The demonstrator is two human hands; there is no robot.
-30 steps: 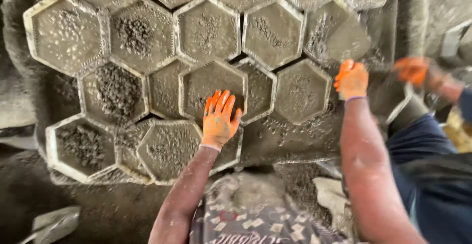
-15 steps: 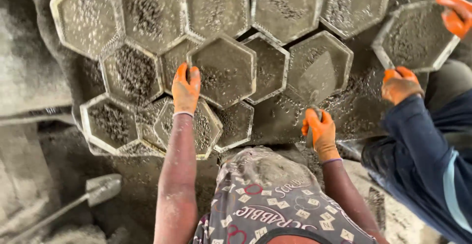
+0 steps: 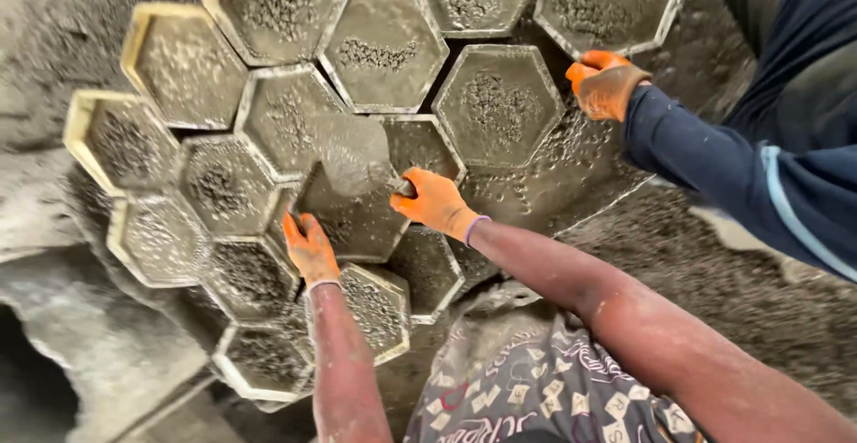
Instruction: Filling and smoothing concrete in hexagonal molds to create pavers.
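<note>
Both my hands wear orange gloves. My left hand (image 3: 309, 248) grips the lower left edge of a hexagonal mould (image 3: 353, 206) filled with wet grey concrete. My right hand (image 3: 432, 202) grips that same mould at its upper right edge. The mould is tilted and blurred, and it overlaps the neighbouring moulds. Several more filled hexagonal moulds (image 3: 384, 45) lie packed side by side around it on a concrete-spattered table (image 3: 571, 175).
A co-worker's orange-gloved hand (image 3: 605, 84) on a dark blue sleeve (image 3: 714, 166) rests beside a mould (image 3: 611, 1) at the upper right. Wet gravel mix (image 3: 741, 291) lies at the right. A patterned cloth (image 3: 527, 380) covers my lap.
My right hand rose from the wet surface to the mould's edge. My left hand shifted to the same mould. The co-worker's raised mould now lies among the others.
</note>
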